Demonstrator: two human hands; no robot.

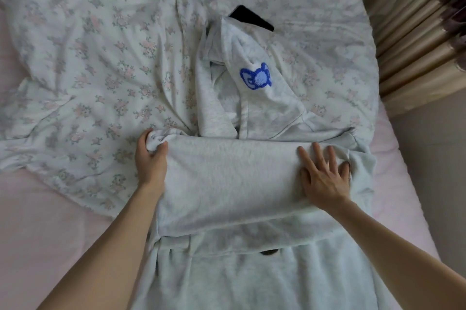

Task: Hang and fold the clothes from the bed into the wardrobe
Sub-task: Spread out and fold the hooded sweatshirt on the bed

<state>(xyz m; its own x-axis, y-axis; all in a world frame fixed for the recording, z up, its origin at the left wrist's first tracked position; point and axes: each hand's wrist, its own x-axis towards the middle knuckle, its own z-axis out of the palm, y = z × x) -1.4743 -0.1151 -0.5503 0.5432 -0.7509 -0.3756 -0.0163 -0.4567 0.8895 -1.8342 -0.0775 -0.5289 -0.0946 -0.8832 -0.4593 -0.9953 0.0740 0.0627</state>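
A pale grey sweatshirt (227, 178) lies on the bed, its lower part folded up into a wide band across the middle. A sleeve with a blue embroidered patch (256, 76) stretches away from me on the far side. My left hand (150, 156) grips the bunched left end of the folded band. My right hand (325, 176) lies flat on the right part of the band, fingers spread and pressing down. More of the same pale fabric runs toward me under my arms.
A floral duvet (100, 62) is rumpled over the far and left part of the bed. A black phone (252, 18) lies past the sleeve tip. The pink sheet (50, 221) shows at left and right. Beige curtains (416, 32) hang at the right.
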